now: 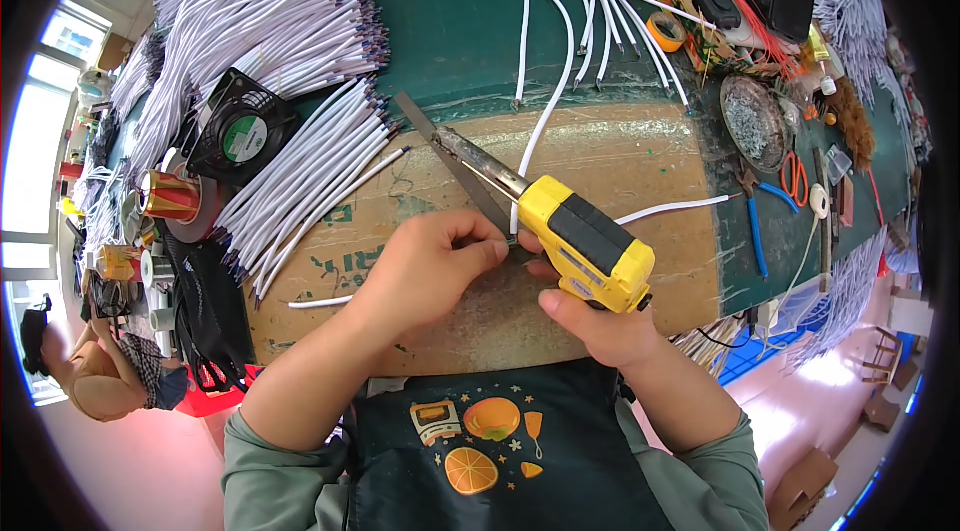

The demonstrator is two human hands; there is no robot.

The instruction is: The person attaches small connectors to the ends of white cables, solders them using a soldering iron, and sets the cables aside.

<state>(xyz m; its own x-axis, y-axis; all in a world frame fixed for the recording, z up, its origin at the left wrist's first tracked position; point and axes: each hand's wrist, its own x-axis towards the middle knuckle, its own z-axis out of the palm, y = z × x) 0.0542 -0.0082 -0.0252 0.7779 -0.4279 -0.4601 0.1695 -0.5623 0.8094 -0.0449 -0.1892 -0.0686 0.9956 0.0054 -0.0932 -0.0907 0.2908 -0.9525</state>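
Note:
My right hand (598, 329) is closed around a yellow-and-black gun-shaped tool (590, 241) with a long metal barrel pointing up and left. The thumb and forefinger of my left hand (425, 266) pinch together at the lower end of a white cable (563, 71), just left of the tool; the fingertips hide part of that end. A flat grey metal strip (460, 166) slants beneath the barrel and reaches down to my left fingers. Another white cable (675, 208) sticks out to the right from behind the tool. Both hands are over the brown board (660, 156).
Bundled white cables (300, 176) and a black fan (240, 131) lie left. Several loose cables (605, 16) hang over the green mat (440, 21). Right are a dish of grey bits (755, 123), blue-handled pliers (757, 231) and orange-handled scissors (795, 179). Another person (105, 371) sits far left.

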